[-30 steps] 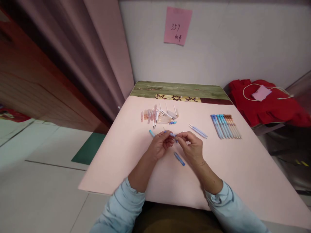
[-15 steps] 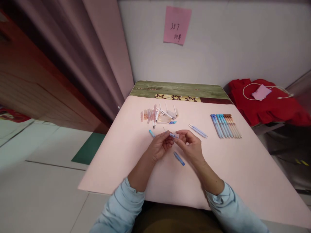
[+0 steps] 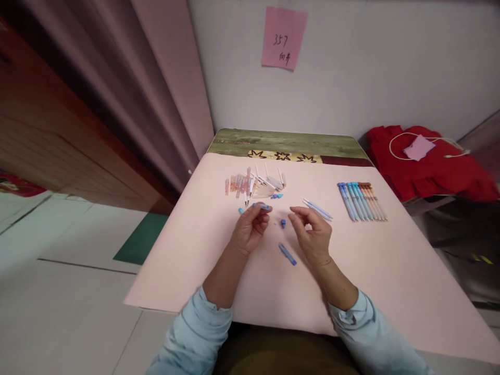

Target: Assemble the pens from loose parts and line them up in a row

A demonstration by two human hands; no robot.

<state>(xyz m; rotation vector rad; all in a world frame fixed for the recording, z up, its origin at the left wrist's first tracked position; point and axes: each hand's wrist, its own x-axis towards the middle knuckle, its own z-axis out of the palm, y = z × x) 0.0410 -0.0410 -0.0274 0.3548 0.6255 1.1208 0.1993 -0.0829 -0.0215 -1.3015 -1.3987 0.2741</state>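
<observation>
My left hand pinches a short blue pen barrel piece between thumb and fingertips, above the middle of the table. To its right, my right hand is empty, its thumb and index fingertips slightly apart. On the table between the hands lies a small dark blue pen topper. Nearer to me is a blue barrel piece with a clip. A light blue piece shows partly behind my left hand. Beyond the right hand rest pale blue pen barrels with white ends.
A loose group of white refills and pinkish clear barrel pieces covers the back left, with small blue toppers beside it. Assembled pens lie in a row on the right. Red cloth with a white cable is past the table.
My hands have moved apart: the left went slightly up and left with the barrel piece, the right drew away to the right. The dark blue topper now shows on the table between them.
</observation>
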